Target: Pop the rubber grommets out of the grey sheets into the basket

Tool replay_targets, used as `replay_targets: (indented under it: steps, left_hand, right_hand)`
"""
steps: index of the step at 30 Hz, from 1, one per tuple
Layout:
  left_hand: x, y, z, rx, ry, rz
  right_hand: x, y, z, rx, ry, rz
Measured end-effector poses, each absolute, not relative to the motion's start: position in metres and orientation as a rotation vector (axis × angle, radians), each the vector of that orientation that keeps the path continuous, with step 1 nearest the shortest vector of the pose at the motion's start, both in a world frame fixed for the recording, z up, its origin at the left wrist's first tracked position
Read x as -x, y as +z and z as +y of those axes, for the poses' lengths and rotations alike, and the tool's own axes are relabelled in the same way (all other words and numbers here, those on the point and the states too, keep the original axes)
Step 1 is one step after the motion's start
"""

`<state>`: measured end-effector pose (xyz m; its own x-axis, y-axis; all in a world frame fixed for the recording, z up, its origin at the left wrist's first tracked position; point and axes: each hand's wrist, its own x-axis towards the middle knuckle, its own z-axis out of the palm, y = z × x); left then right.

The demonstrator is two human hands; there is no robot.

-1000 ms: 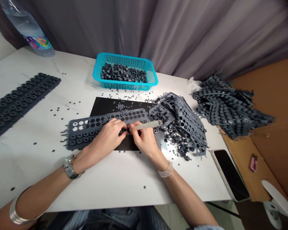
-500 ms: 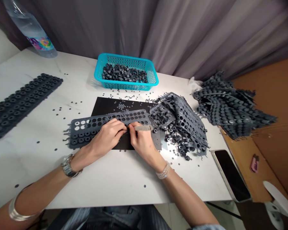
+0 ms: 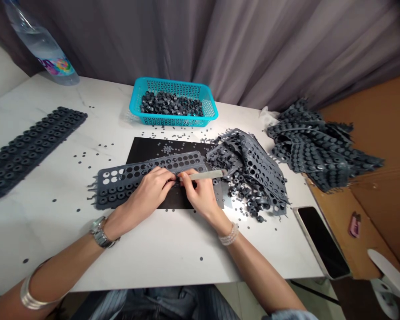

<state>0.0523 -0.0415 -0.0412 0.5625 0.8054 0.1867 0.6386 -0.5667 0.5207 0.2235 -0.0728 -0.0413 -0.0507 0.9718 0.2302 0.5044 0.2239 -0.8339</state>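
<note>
A dark grey rubber sheet (image 3: 120,184) with rows of round holes and ring-shaped plugs lies slanted over a black mat (image 3: 142,144). My left hand (image 3: 150,186) is closed at the sheet's front edge, thumb and fingers pinching it; the exact grip is partly hidden. Close beside it, my right hand (image 3: 200,193) grips a slim, pale-handled tool (image 3: 208,175), its handle pointing right. The tool's working end is hidden at the fingertips, by the sheet's edge. Loose rubber rings (image 3: 253,202) lie right of my right hand.
A turquoise basket (image 3: 173,121) holds many small rings at the back. Punched sheets (image 3: 263,164) are heaped right, with more sheets (image 3: 320,146) behind. Another sheet (image 3: 36,149) lies left. A bottle (image 3: 55,60), a phone (image 3: 323,242) and pink clippers (image 3: 355,224) stand or lie around.
My right hand has turned the tool slightly, so its handle now reaches farther right and tilts up. The left hand stays at the sheet's edge. The view has shifted a little.
</note>
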Motion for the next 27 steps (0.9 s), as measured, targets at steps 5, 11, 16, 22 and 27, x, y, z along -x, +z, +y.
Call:
replay_targets:
  steps: [5, 11, 16, 22, 27]
  left_hand:
    - [-0.053, -0.041, -0.041, -2.414, 0.558, 1.161]
    - [-0.056, -0.033, -0.040, -2.394, 0.528, 1.157]
    - [-0.052, -0.031, -0.041, -2.118, 0.662, 1.246]
    - [-0.048, -0.030, -0.048, -1.970, 0.808, 1.270]
    - [-0.041, -0.020, -0.041, -1.591, 0.969, 1.329]
  right_hand:
    - [-0.222, -0.043, -0.072, 1.396, 0.692, -1.723]
    - [-0.219, -0.048, -0.072, 1.356, 0.641, -1.827]
    - [-0.218, -0.047, -0.072, 1.400, 0.613, -1.830]
    - [-0.219, -0.047, -0.072, 1.414, 0.612, -1.775]
    - [-0.219, -0.046, -0.072, 1.435, 0.611, -1.745]
